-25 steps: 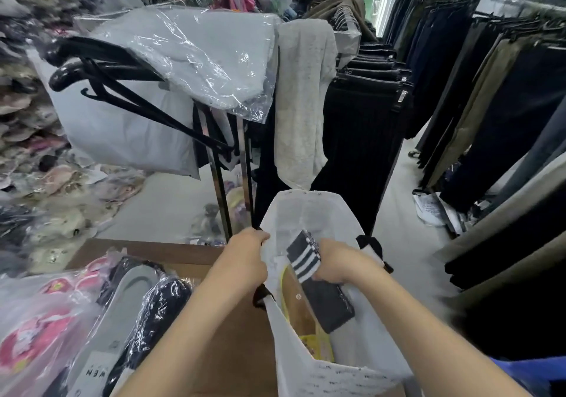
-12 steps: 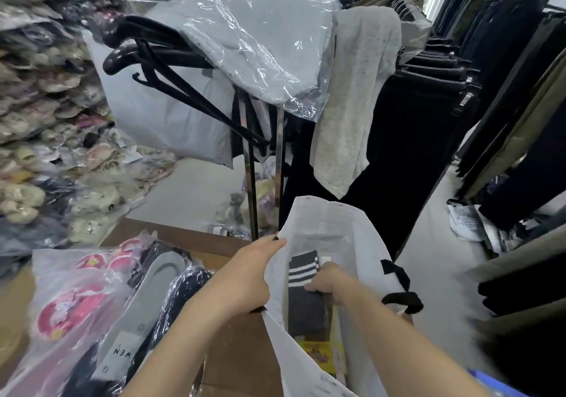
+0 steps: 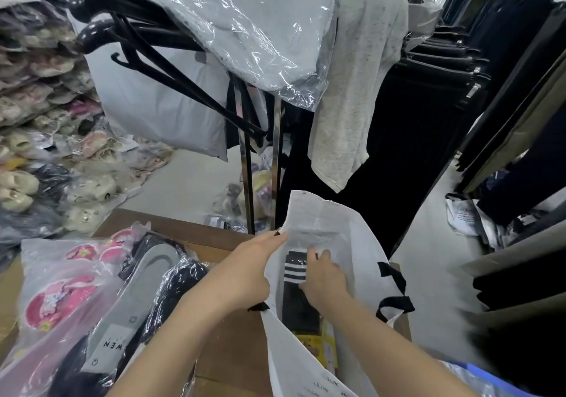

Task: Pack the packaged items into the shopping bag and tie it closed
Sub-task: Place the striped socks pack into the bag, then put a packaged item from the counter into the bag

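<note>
**socks pack going into the white bag**

head view: a white plastic shopping bag with black handles (image 3: 346,231) stands open at about 5 o'clock in the frame, at the right edge of a brown cardboard surface (image 3: 232,350). the left hand (image 3: 251,271) pinches the bag's left rim, with the thumb along the outside and the other fingers hidden behind the wall, and holds the mouth open. the right hand (image 3: 324,280) is inside the bag with its fingers curled over the top edge of a pack of black socks with white stripes (image 3: 295,269). the pack stands upright against the bag's left inner wall. below it, deeper in the bag, lies a yellow printed package (image 3: 315,347).

at 8 o'clock on the cardboard lie a clear bag of pink slippers (image 3: 61,292) and, just beside it toward the hands, a clear-wrapped grey and black pack marked "men" (image 3: 128,314).

at 12 o'clock a grey garment in clear plastic (image 3: 245,26) is draped over a chrome clothes rack (image 3: 246,167). black plastic hangers (image 3: 147,47) hang at 10 o'clock and a pale speckled grey cloth (image 3: 358,90) at 1 o'clock. dark trousers (image 3: 505,75) hang in rows at 2 o'clock, and bagged slippers (image 3: 27,139) are heaped at 9 o'clock.
</note>
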